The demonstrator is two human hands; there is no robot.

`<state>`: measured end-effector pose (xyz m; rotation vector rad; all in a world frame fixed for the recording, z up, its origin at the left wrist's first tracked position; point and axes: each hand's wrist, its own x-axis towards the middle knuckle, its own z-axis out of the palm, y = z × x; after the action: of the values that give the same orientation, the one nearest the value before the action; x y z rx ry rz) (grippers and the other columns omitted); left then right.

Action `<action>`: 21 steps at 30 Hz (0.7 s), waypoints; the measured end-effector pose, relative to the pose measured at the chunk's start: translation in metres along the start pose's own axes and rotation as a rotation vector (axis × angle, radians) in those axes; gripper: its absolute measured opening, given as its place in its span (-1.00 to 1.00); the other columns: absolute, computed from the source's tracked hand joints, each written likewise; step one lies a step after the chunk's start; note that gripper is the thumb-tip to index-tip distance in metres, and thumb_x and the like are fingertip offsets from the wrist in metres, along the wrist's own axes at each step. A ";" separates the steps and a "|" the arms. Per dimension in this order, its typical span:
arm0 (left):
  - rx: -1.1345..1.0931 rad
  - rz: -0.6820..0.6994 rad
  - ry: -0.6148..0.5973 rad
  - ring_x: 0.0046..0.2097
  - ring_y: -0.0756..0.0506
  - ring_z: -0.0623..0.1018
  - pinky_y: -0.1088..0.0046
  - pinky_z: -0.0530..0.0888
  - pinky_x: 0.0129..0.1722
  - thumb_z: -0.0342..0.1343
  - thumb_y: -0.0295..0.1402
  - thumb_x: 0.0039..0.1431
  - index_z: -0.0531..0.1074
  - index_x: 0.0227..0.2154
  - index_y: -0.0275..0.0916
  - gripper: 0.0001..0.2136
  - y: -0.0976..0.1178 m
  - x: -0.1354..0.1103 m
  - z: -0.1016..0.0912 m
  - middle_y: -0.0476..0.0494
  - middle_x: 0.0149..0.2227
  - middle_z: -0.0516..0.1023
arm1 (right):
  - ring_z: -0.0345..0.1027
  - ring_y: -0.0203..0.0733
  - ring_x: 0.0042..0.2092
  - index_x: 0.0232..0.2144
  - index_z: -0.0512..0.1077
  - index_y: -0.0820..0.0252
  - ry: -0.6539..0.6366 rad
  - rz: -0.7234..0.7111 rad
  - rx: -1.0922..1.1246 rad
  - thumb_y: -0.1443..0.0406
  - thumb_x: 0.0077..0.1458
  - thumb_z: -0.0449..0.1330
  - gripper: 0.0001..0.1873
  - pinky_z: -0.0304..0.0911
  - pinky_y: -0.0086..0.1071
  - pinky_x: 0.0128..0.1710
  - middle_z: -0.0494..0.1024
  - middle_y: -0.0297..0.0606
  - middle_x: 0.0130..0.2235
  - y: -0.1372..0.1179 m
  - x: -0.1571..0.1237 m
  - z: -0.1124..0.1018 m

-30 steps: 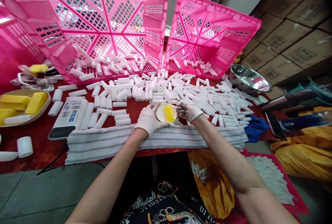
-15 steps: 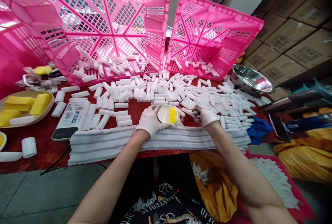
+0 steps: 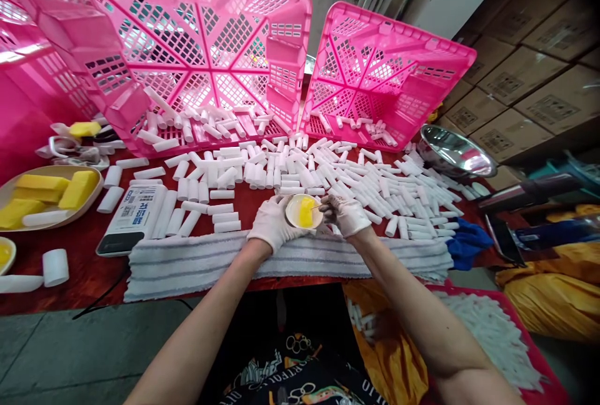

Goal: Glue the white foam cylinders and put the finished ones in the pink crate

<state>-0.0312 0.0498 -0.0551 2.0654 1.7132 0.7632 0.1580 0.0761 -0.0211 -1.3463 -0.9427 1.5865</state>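
Observation:
My left hand [image 3: 272,222], in a white glove, grips a small white dish [image 3: 291,210] by its left side above the towel. A yellow block [image 3: 307,212] lies in the dish. In my gloved right hand [image 3: 347,215], whose fingertips look dark, is a thin stick-like tool [image 3: 319,207]. Its tip reaches over the dish to the yellow block; whether it presses in, I cannot tell. A folded striped towel [image 3: 290,261] lies under both hands along the table edge. Many short white tubes [image 3: 347,174] spread just beyond my hands.
Two pink plastic baskets [image 3: 206,70] lean behind the tubes, open toward me. A plate [image 3: 96,195] of yellow blocks and a white boxy device [image 3: 134,214] stand at left. To the right are a metal bowl [image 3: 457,152], a blue cloth [image 3: 469,242] and stacked cartons [image 3: 520,77].
My right hand has moved left to the dish, bringing the stick-like tool to the yellow block. The left hand still holds the dish in nearly the same place.

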 end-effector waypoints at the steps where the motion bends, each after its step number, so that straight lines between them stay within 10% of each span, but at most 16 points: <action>1: -0.005 0.002 0.000 -0.05 -0.24 0.43 0.28 0.36 0.00 0.18 0.25 -0.44 0.27 0.08 -0.13 -0.06 0.000 0.000 0.000 -0.19 0.01 0.36 | 0.28 -0.42 -0.64 -0.42 0.36 0.27 -0.009 -0.003 0.036 0.19 0.01 0.18 -0.78 0.25 -0.54 -0.64 0.48 -0.35 -0.56 0.001 -0.002 -0.003; 11: -0.024 0.021 0.010 -0.06 -0.22 0.44 0.30 0.36 -0.02 0.20 0.19 -0.40 0.29 0.06 -0.04 -0.15 0.003 0.000 -0.004 -0.14 -0.04 0.40 | 0.30 -0.35 -0.59 -0.43 0.37 0.25 0.095 0.070 0.172 0.31 0.00 0.23 -0.89 0.32 -0.45 -0.61 0.52 -0.24 -0.53 0.003 -0.015 -0.039; 21: -0.015 0.013 0.004 -0.07 -0.21 0.45 0.32 0.38 -0.02 0.16 0.24 -0.40 0.29 0.06 -0.11 -0.11 0.002 -0.001 -0.004 -0.16 -0.02 0.40 | 0.29 -0.38 -0.63 -0.43 0.37 0.26 0.064 0.035 0.120 0.27 0.03 0.18 -0.87 0.28 -0.51 -0.65 0.49 -0.27 -0.55 0.014 -0.003 -0.009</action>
<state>-0.0320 0.0481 -0.0505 2.0689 1.6925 0.7819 0.1656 0.0681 -0.0343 -1.3281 -0.7774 1.5912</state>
